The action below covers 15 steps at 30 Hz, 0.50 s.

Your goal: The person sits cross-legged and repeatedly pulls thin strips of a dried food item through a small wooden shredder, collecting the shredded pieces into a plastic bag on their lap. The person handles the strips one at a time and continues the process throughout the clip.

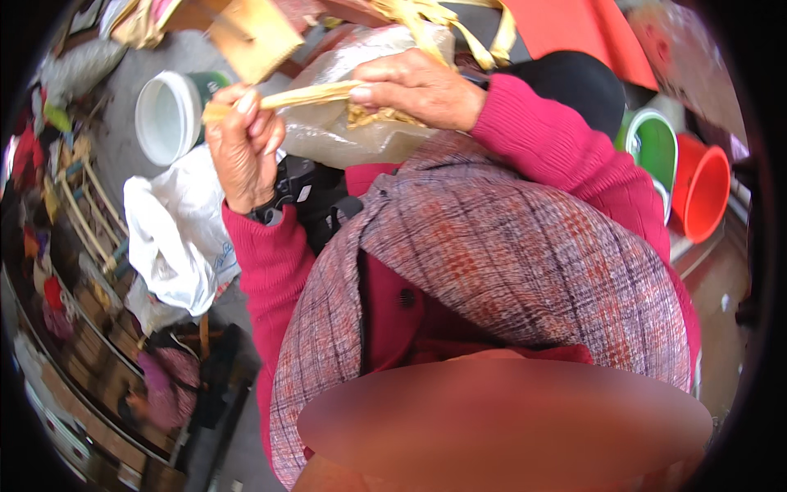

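Note:
Between both hands stretches a pale yellow strip [310, 96] of fibrous, dried-looking material, its exact kind not clear. My left hand [243, 141] grips one end in its curled fingers, which hide part of it. My right hand [418, 86] pinches the other end between thumb and fingers. Beneath the right hand, crumpled yellow pieces [384, 115] lie on a translucent plastic sheet or bag [332, 138] spread in front of me. More long yellow strips [476, 37] hang in loops beyond that hand.
A white-rimmed bucket [166, 117] and a white plastic bag [175, 227] are at the left. A wooden board [255, 37] lies beyond. On the right stand a green container [655, 144] and a red bucket [704, 194]. Another person [169, 381] is at the lower left.

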{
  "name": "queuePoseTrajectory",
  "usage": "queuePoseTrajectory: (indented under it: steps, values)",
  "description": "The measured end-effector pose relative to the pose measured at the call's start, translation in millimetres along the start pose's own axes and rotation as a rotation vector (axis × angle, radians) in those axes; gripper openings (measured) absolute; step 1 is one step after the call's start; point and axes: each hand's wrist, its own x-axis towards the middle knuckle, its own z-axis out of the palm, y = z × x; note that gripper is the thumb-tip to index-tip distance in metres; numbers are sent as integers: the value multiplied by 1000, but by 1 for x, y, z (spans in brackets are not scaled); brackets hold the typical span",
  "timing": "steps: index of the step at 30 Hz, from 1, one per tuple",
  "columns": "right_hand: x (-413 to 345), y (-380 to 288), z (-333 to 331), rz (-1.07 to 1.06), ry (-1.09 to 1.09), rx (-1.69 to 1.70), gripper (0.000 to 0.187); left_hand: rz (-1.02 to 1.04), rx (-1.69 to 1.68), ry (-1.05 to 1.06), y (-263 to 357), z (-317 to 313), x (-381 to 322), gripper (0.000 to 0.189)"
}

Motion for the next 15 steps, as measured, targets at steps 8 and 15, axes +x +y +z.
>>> queuePoseTrajectory:
  steps: [8, 15]
  values:
    - [99, -36, -46, -431, 224, -647, 16, 230, 23, -111, 51, -21, 59, 9]
    - [149, -17, -56, -323, 242, -615, 20, 299, 357, -54, 38, -43, 105, 17]
